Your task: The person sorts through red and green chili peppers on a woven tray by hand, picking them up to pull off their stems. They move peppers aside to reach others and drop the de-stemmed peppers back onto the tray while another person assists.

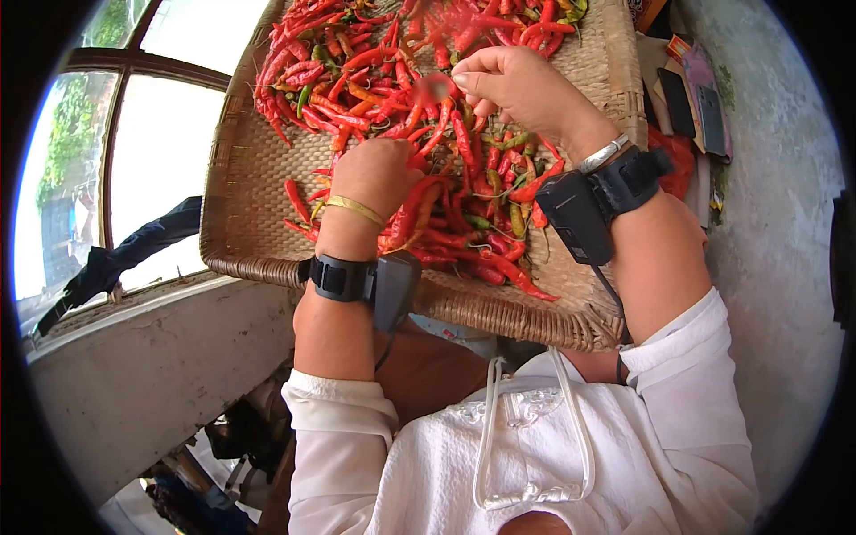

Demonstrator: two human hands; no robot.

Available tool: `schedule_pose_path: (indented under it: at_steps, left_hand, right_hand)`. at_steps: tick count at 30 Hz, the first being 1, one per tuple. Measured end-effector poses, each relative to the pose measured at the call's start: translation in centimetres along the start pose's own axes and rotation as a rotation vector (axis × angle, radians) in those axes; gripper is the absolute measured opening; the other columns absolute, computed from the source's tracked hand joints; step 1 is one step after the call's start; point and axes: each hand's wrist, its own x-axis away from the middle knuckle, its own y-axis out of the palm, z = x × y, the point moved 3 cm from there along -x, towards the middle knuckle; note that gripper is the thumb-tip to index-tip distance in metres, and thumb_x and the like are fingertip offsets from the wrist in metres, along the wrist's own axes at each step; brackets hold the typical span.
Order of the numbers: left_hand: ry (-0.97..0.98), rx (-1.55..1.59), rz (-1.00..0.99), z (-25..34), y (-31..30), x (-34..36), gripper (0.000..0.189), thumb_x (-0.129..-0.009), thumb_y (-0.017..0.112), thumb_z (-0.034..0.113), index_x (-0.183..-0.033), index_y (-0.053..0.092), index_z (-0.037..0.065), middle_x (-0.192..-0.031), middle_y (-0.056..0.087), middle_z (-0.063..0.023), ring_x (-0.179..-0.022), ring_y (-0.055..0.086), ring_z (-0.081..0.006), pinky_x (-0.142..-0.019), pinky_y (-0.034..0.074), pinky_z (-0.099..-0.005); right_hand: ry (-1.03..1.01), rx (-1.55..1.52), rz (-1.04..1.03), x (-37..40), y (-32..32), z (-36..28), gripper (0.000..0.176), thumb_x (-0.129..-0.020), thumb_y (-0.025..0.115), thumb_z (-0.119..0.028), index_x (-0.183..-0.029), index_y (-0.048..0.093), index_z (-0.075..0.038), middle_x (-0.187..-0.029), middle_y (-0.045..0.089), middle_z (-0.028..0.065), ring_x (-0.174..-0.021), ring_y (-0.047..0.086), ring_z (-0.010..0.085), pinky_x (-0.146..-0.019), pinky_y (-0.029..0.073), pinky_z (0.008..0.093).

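Red chili peppers (468, 254) lie in a large woven basket tray (245, 165), some tinged orange or green. My left hand (374, 174) is closed low over the pile, with red chilies showing at its fingers and just below them. My right hand (517, 85) hovers above the peppers to the right, thumb and forefinger pinched together. Whatever is between those fingertips is too small to make out. A blurred reddish patch appears just left of the pinch.
A window (152, 134) and its sill stand at the left, with a dark folded umbrella-like thing (134, 250) leaning there. Phones (711, 120) and papers lie beyond the tray's right edge, beside a grey wall (776, 223). Black devices (571, 214) are strapped to both forearms.
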Motion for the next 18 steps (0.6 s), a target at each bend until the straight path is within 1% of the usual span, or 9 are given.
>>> schedule_pose_path:
  at_steps: [4,5,6,8,9,12,13,17,18]
  left_hand:
    - [-0.031,-0.079,-0.070,0.0,0.4,-0.4,0.019,-0.072,0.060,0.024,-0.083,0.064,0.008,-0.084,0.063,-0.0140,-0.081,0.061,-0.0307,-0.070,0.049,-0.0418]
    - [-0.032,-0.080,-0.069,0.0,0.5,-0.5,0.019,-0.072,0.060,0.024,-0.083,0.064,0.008,-0.084,0.063,-0.0140,-0.081,0.061,-0.0307,-0.070,0.049,-0.0418]
    - [-0.038,-0.083,-0.082,-0.1,0.7,-0.6,0.018,-0.072,0.060,0.023,-0.082,0.064,0.008,-0.084,0.063,-0.0141,-0.081,0.061,-0.0308,-0.071,0.049,-0.0416]
    - [-0.042,-0.085,-0.095,0.2,0.7,-0.6,0.017,-0.071,0.060,0.022,-0.081,0.064,0.008,-0.083,0.063,-0.0142,-0.081,0.061,-0.0310,-0.071,0.049,-0.0414]
    - [-0.029,-0.081,-0.088,0.4,0.5,-0.5,0.017,-0.072,0.059,0.022,-0.081,0.064,0.008,-0.082,0.063,-0.0145,-0.080,0.061,-0.0313,-0.070,0.049,-0.0416]
    - [0.014,-0.053,-0.078,0.6,0.4,-0.5,0.018,-0.073,0.058,0.022,-0.080,0.064,0.007,-0.080,0.063,-0.0151,-0.079,0.061,-0.0320,-0.069,0.049,-0.0423]
    - [0.044,-0.028,-0.076,0.7,0.4,-0.5,0.018,-0.073,0.057,0.022,-0.080,0.064,0.007,-0.079,0.062,-0.0153,-0.078,0.060,-0.0323,-0.068,0.049,-0.0427]
    - [0.086,-0.019,-0.077,1.2,0.0,-0.5,0.017,-0.074,0.057,0.022,-0.080,0.063,0.007,-0.078,0.062,-0.0156,-0.077,0.060,-0.0327,-0.067,0.048,-0.0431]
    - [0.077,0.025,-0.047,1.0,0.1,-0.5,0.017,-0.074,0.057,0.022,-0.079,0.063,0.008,-0.077,0.062,-0.0155,-0.076,0.060,-0.0328,-0.067,0.048,-0.0431]
  right_hand:
    - [-0.015,0.102,-0.139,-0.6,0.9,1.6,0.022,-0.079,0.059,-0.023,-0.084,0.062,-0.001,-0.063,0.057,0.0018,-0.054,0.054,0.0092,-0.050,0.043,0.0254]
    - [0.004,0.216,-0.169,-0.5,0.8,1.8,0.025,-0.077,0.060,-0.024,-0.088,0.062,-0.001,-0.071,0.062,0.0079,-0.063,0.059,0.0157,-0.058,0.046,0.0302]
    - [0.003,0.216,-0.170,-0.3,0.9,1.8,0.025,-0.077,0.060,-0.024,-0.088,0.062,-0.001,-0.071,0.062,0.0079,-0.063,0.059,0.0157,-0.058,0.046,0.0302]
    - [-0.099,0.549,-0.255,0.1,1.6,1.6,0.031,-0.075,0.062,-0.025,-0.097,0.062,-0.003,-0.085,0.063,0.0145,-0.080,0.061,0.0239,-0.071,0.047,0.0348]
    - [-0.060,0.593,-0.326,0.2,2.1,2.0,0.035,-0.074,0.062,-0.025,-0.104,0.060,-0.007,-0.099,0.061,0.0167,-0.095,0.057,0.0298,-0.081,0.044,0.0385]
    - [-0.142,0.821,-0.360,0.6,3.1,3.9,0.041,-0.075,0.062,-0.022,-0.113,0.054,-0.010,-0.089,0.058,0.0138,-0.089,0.056,0.0295,-0.078,0.044,0.0381]
    - [-0.059,0.869,-0.408,0.9,3.2,3.4,0.044,-0.075,0.061,-0.022,-0.117,0.052,-0.012,-0.095,0.058,0.0164,-0.095,0.054,0.0335,-0.081,0.043,0.0408]
    - [-0.042,0.908,-0.384,0.4,3.6,4.4,0.039,-0.075,0.061,-0.022,-0.112,0.055,-0.010,-0.089,0.060,0.0162,-0.091,0.056,0.0317,-0.078,0.044,0.0394]
    - [0.010,0.818,-0.418,0.1,3.5,4.8,0.033,-0.075,0.061,-0.022,-0.105,0.058,-0.008,-0.084,0.061,0.0156,-0.085,0.058,0.0307,-0.075,0.045,0.0390]
